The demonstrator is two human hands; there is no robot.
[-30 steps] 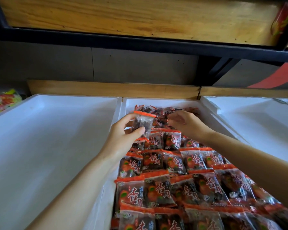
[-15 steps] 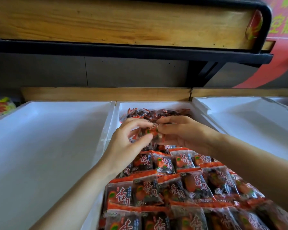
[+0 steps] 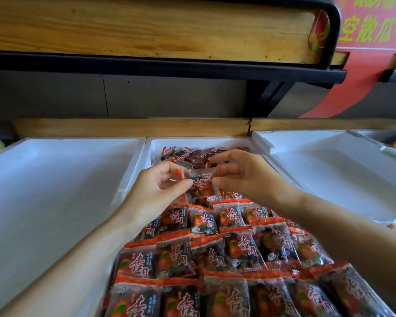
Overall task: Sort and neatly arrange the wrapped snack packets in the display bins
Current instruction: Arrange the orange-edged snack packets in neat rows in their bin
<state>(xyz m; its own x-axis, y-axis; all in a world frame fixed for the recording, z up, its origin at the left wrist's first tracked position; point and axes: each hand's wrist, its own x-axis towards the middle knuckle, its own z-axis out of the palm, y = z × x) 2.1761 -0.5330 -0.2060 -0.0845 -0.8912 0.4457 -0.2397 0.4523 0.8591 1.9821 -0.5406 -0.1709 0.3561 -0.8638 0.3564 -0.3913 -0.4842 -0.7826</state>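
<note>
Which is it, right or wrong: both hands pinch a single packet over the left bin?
Wrong bin. In the head view, the left hand and right hand pinch a single packet over the middle bin.

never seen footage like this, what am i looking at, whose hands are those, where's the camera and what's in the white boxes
There is no machine here. A person is working with bare hands, and the one camera sits on their head, looking forward and down, so the arms reach in from the bottom of the picture. The left hand and right hand both pinch one small packet above the middle bin. That bin holds neat overlapping rows of red snack packets near the camera and a loose pile at the far end. A white left bin and right bin stand beside it, under a wooden shelf.
</note>
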